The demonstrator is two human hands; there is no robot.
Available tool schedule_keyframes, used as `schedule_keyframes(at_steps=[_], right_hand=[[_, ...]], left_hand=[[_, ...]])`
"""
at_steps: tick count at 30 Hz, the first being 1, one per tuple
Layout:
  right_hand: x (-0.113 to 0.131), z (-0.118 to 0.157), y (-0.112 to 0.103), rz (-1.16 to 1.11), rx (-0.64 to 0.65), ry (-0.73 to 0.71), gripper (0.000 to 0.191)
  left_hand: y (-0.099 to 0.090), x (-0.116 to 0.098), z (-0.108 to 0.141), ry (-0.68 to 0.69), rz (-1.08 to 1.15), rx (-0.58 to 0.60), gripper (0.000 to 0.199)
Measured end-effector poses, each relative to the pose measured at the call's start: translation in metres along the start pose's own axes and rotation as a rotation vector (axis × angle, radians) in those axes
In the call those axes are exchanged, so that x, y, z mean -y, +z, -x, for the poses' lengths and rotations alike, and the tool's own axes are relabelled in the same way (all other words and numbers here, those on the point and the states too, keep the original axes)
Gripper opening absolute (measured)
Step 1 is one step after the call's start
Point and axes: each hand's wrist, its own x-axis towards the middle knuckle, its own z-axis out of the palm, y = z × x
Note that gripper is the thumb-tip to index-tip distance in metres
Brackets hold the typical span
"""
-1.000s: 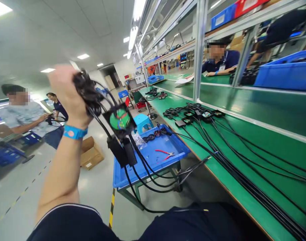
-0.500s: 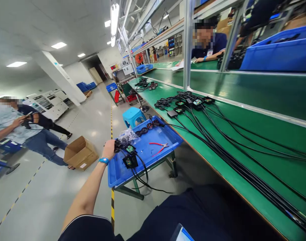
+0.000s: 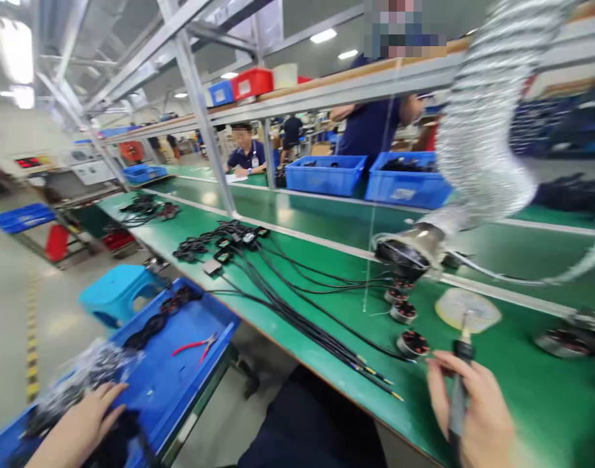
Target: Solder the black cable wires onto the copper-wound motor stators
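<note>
My right hand is closed around a soldering iron, its tip pointing up and away from me above the green bench. Just left of those fingers sits a small round motor with copper windings, and more motors lie behind it. Over the blue tray, my left hand has its fingers stretched out on dark cables and parts, beside a clear plastic bag. Red-handled cutters rest in the tray. Long black cables run along the bench from small circuit boxes.
A silver flexible duct hangs down to a dark nozzle above the motors. A pale round disc lies on the bench. Blue bins and co-workers are across the bench. A blue stool stands behind the tray.
My view has swung right along the bench. My right hand with the soldering iron, the motors and the duct have come into sight. My left hand's fingers now look more spread.
</note>
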Motion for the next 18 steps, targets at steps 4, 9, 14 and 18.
schedule_keyframes(at_steps=[4, 9, 14, 18], right_hand=[[-0.002, 0.006, 0.000, 0.004, -0.031, -0.032, 0.018], [0.002, 0.015, 0.002, -0.013, 0.010, 0.010, 0.019], [-0.004, 0.021, 0.000, 0.039, 0.014, 0.016, 0.022], [-0.016, 0.026, 0.000, 0.099, 0.005, 0.026, 0.023]], left_hand=[[0.021, -0.063, -0.051, 0.193, 0.360, -0.240, 0.031], [-0.047, -0.188, -0.123, 0.330, 0.604, -0.425, 0.026], [-0.143, -0.338, -0.208, 0.691, 0.729, -0.374, 0.026], [-0.175, -0.452, -0.290, 0.866, 0.752, -0.258, 0.025]])
